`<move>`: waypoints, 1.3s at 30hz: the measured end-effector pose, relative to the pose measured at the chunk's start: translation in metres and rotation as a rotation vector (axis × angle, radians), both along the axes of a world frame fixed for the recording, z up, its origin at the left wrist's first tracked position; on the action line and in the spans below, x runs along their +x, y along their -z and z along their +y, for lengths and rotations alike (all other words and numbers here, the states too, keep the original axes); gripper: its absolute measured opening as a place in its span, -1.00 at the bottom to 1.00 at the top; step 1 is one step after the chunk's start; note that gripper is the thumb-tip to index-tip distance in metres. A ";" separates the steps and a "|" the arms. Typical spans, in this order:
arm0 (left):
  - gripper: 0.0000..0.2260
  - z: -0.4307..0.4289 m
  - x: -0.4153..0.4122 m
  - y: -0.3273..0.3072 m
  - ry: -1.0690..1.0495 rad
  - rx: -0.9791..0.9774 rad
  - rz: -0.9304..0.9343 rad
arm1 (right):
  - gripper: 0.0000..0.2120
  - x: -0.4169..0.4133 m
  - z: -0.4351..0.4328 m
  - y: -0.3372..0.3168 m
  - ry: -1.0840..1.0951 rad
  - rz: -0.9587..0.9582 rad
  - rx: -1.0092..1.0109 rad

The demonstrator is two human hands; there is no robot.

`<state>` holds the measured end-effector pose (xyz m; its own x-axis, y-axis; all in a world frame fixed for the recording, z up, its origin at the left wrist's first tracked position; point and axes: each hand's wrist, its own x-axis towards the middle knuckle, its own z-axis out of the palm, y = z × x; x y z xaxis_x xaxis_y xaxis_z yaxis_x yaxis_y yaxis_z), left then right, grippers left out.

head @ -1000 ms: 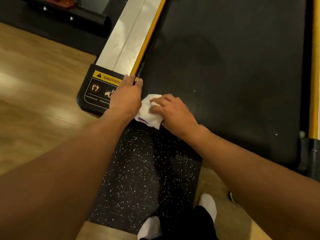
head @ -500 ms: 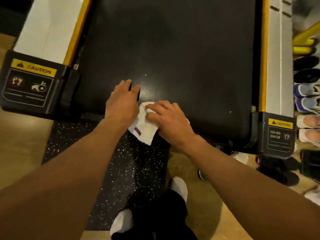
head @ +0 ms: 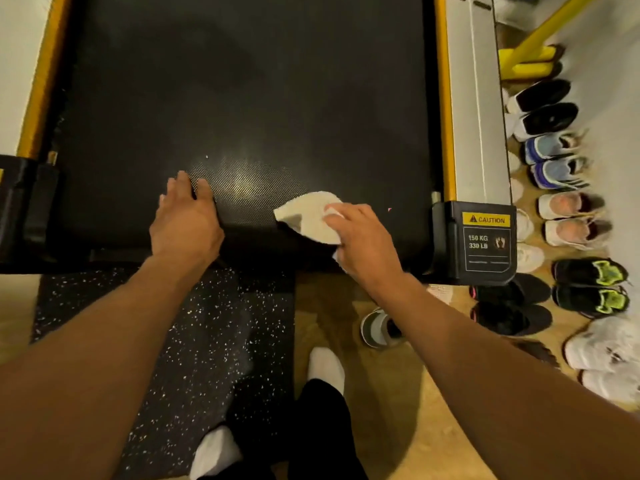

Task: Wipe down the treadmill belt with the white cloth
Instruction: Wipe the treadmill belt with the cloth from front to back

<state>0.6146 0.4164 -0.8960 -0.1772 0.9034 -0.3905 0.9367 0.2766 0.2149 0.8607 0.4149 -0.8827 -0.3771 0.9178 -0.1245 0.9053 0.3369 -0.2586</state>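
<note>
nearest the camera, two white-socked feet (head: 325,370) are planted at the foot of the machine, one on the speckled rubber mat (head: 166,323) and one on the wooden floor (head: 398,393), so that the body can be leaned over the rear edge. both arms are stretched forward from there.

the left hand (head: 185,221) is laid palm down on the treadmill belt (head: 242,98) near its rear edge, with the fingers straight and nothing held. it is judged to be placed there as a prop for the body's weight.

well apart from it, toward the right side, the right hand (head: 363,240) is set on the white cloth (head: 306,216). the cloth lies bunched on the belt close to the rear edge, and a corner pokes out under the heel of the palm. the fingers are laid over the cloth and it is pressed down, since pressure from above is what a wipe calls for. with the blur and the thumb hidden, it cannot be told whether the cloth is pinched or merely pushed flat.

beyond the cloth, a black end cap (head: 485,244) with a yellow caution label closes the right side rail (head: 474,116), and a row of shoes (head: 571,230) is lined up on the floor beside it. the greater part of the belt lies farther off, out of reach of this stroke, so the job is judged far from done.
</note>
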 end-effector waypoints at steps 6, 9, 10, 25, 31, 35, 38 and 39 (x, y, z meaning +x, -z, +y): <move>-0.38 -0.014 0.032 0.001 -0.104 0.026 -0.061 | -0.60 0.038 -0.060 -0.008 0.142 0.084 -0.125; -0.38 -0.021 0.036 0.005 -0.099 0.031 -0.039 | -0.64 0.052 -0.016 -0.009 0.460 0.248 0.064; -0.38 -0.021 0.035 0.004 -0.087 0.025 -0.031 | -0.68 0.056 0.000 -0.004 0.606 0.241 0.083; -0.42 -0.022 -0.014 -0.007 0.062 -0.015 -0.060 | -0.71 -0.023 0.019 0.017 0.787 0.192 0.088; -0.54 -0.031 -0.053 -0.004 -0.144 0.063 -0.135 | -0.59 -0.132 -0.040 0.015 -0.057 0.412 -0.157; -0.51 -0.034 -0.073 -0.010 -0.143 0.121 -0.114 | -0.52 -0.150 0.043 0.005 0.360 0.543 0.124; -0.48 -0.042 -0.087 -0.007 -0.153 0.150 -0.099 | -0.58 -0.170 0.089 0.022 0.518 0.331 0.090; -0.51 -0.043 -0.092 -0.008 -0.204 0.181 -0.127 | -0.54 -0.181 0.083 0.028 0.392 0.255 0.055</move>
<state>0.5231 0.3736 -0.8878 -0.3221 0.9112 -0.2567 0.8285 0.4025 0.3894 0.6798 0.4979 -0.9108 -0.0126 0.9997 -0.0201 0.8769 0.0014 -0.4807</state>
